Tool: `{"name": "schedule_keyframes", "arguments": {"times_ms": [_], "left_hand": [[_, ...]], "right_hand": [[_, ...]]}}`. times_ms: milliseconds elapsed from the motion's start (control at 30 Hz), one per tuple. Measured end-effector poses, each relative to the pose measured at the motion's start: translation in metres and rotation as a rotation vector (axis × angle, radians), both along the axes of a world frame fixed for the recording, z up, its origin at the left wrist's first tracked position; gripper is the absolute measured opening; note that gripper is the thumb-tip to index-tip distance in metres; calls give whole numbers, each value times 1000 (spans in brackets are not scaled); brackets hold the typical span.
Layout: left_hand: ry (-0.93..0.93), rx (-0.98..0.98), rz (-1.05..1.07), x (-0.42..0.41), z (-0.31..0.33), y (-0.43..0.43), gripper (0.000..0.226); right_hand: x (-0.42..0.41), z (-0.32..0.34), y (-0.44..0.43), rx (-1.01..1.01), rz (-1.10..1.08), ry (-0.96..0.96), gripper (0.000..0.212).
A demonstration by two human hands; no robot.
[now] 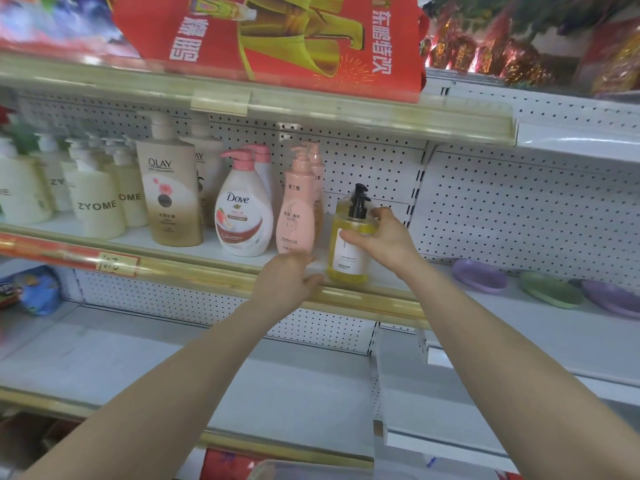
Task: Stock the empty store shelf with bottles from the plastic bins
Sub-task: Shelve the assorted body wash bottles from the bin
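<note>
Bottle (346, 259) upright inside right hand (382, 239) grip; left hand (287, 282) just beside.

I see a clear glossy plastic bottle of yellow liquid (349, 244) with a matt paper label, a white perforated metal back panel (502, 209), and a shiny gold shelf edge strip (363, 299).
</note>
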State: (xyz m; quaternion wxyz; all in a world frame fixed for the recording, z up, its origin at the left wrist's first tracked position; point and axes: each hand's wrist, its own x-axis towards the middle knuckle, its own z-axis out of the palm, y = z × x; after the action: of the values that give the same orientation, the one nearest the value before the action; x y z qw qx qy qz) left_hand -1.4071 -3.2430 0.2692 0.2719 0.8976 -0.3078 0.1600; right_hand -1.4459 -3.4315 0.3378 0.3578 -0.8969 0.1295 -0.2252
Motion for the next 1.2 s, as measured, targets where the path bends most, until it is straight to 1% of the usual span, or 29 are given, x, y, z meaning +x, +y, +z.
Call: {"name": "schedule_keyframes", "arguments": {"times_ms": [67, 167, 233, 367, 600, 933, 1200], "left_hand": [[-29, -35, 23, 5, -1, 4, 45], [-33, -12, -13, 7, -3, 6, 49], [-47, 21, -54, 5, -5, 3, 47], [-73, 58, -120, 3, -7, -9, 39], [-62, 93, -133, 10, -9, -23, 40], [-32, 136, -93, 13, -9, -24, 54], [-40, 142, -127, 15, -7, -17, 47]], "right_hand": [[0, 0, -1, -4, 9, -6, 82], [1, -3, 1, -63, -6, -27, 77], [1, -7, 4, -134, -32, -44, 73], [5, -10, 2, -181, -35, -54, 71], [22, -13, -1, -143, -30, -22, 73], [35, -13, -4, -157, -9, -13, 70], [32, -11, -4, -204, -59, -4, 73]]}}
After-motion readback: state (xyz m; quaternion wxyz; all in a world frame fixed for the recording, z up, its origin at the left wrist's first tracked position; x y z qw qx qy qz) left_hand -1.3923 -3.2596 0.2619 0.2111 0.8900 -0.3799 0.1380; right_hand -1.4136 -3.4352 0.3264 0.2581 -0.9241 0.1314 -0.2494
